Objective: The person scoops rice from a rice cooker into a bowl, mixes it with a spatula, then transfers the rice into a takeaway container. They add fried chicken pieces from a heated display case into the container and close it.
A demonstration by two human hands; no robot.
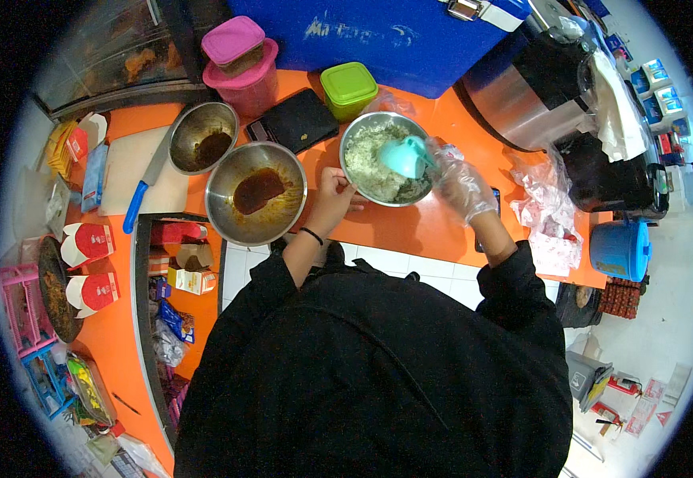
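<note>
A steel bowl (347, 169) of white rice (365, 159) sits near the front edge of the orange counter. My bare left hand (333, 201), with a dark band at its wrist, grips the bowl's left rim between thumb and fingers. On the other side, my right hand (464, 191) wears a clear plastic glove and is closed on a turquoise plastic scoop (402, 157). The scoop is tilted down into the rice, and its grip is partly hidden by the glove. Left of my left hand stands a larger steel bowl (293, 209) with reddish-brown sauce.
A smaller sauce bowl (179, 155) and a blue-handled knife (146, 187) lie at left on a cutting board (123, 167). Behind are a black scale (299, 119), a green-lidded tub (349, 86) and a pink container (247, 80). A big cooker (514, 88) and crumpled plastic (542, 199) stand right.
</note>
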